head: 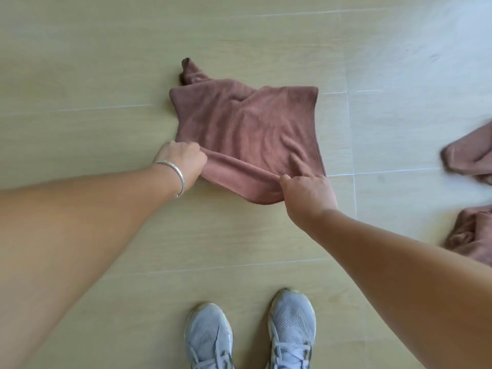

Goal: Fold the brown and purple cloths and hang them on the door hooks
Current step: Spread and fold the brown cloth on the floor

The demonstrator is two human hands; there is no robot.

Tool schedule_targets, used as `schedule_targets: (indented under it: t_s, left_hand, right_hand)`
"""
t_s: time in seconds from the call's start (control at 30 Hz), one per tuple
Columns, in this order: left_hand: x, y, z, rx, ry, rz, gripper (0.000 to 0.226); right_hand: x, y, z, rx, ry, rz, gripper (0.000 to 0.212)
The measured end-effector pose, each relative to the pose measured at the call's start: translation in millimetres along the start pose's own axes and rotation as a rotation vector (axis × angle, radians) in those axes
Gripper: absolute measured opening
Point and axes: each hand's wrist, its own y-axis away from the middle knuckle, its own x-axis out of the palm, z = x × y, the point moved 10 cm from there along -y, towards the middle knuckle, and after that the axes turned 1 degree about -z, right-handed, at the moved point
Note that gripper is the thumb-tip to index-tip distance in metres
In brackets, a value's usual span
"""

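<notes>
While both arms reach down toward the floor, the head view shows the following.

Brown cloth [247,123]: lies mostly flat on the pale wood-look floor [93,62], in the middle of the view, ahead of the person's feet. Its near edge is lifted and rolled over into a soft fold that runs between the two hands. Its far left corner is bunched into a twisted peak pointing away from the person. The surface shows ripples and a diagonal crease near the far edge.

Left hand [183,162]: fingers curled round the near left corner of the brown cloth, gripping the fold. A silver bangle [175,174] sits on the wrist.

Right hand [306,193]: pinches the near right part of the same fold, thumb and fingers closed on the fabric, knuckles up.

Second cloth [471,155]: a similar brownish-pink piece at the right edge of the view, well apart from the brown cloth, partly cut off by the frame, blurred.

Third cloth [471,235]: a crumpled heap of the same colour lower on the right edge, beside the right forearm, also cut off.

Shoes [250,336]: two pale grey-blue laced trainers at the bottom, toes pointing toward the brown cloth, standing side by side.
</notes>
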Motion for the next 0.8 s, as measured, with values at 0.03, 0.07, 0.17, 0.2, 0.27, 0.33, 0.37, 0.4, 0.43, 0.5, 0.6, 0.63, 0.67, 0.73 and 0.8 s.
schedule_targets:
  t_s: [0.03, 0.07, 0.17, 0.2, 0.27, 0.33, 0.37, 0.4, 0.43, 0.5, 0.6, 0.63, 0.67, 0.73, 0.8]
  left_hand:
    - [1, 15, -3, 0.011, -0.003, 0.034, 0.033]
    - [2, 30, -5, 0.021, -0.006, 0.061, 0.033]
    - [2, 73, -9, 0.05, 0.004, 0.139, 0.026]
    - [1, 88, -11, 0.066, 0.024, 0.167, 0.025]
    - [-2, 120, -18, 0.127, 0.057, 0.195, 0.026]
    - [-7, 151, -24, 0.183, 0.088, 0.207, 0.033]
    - [-10, 164, -24, 0.192, 0.109, 0.216, 0.037]
    - [-14, 176, -21, 0.191, 0.139, 0.22, 0.039]
    - [-19, 185, -18, 0.186, 0.171, 0.213, 0.041]
    - [-34, 203, -8, 0.167, 0.216, 0.173, 0.041]
    - [-67, 220, 17, 0.111, 0.224, 0.102, 0.039]
    - [-80, 223, 29, 0.084, 0.227, 0.087, 0.039]
    - [-93, 227, 41, 0.059, 0.232, 0.074, 0.039]
    - [-125, 230, 70, 0.006, 0.226, 0.043, 0.039]
    - [-158, 231, 100, -0.038, 0.227, 0.01, 0.035]
  right_hand:
    - [-6, 11, 2, 0.0, -0.01, 0.023, 0.026]
    - [-14, 23, 3, 0.004, -0.021, 0.04, 0.027]
    - [-30, 61, 5, 0.007, -0.05, 0.105, 0.028]
    - [-35, 74, 7, -0.003, -0.052, 0.138, 0.029]
    - [-41, 102, 10, -0.028, -0.047, 0.202, 0.03]
    - [-49, 129, 11, -0.034, -0.057, 0.257, 0.032]
    - [-54, 139, 11, -0.027, -0.058, 0.279, 0.032]
    - [-61, 149, 10, -0.013, -0.058, 0.292, 0.033]
    - [-66, 155, 8, 0.006, -0.059, 0.304, 0.034]
    - [-84, 165, 6, 0.038, -0.062, 0.31, 0.036]
    - [-123, 163, 3, 0.045, -0.03, 0.306, 0.031]
    - [-140, 160, 0, 0.05, -0.017, 0.295, 0.029]
    - [-159, 157, -3, 0.053, -0.008, 0.281, 0.027]
    - [-201, 147, -9, 0.054, 0.015, 0.252, 0.02]
    - [-243, 133, -15, 0.063, 0.033, 0.21, 0.019]
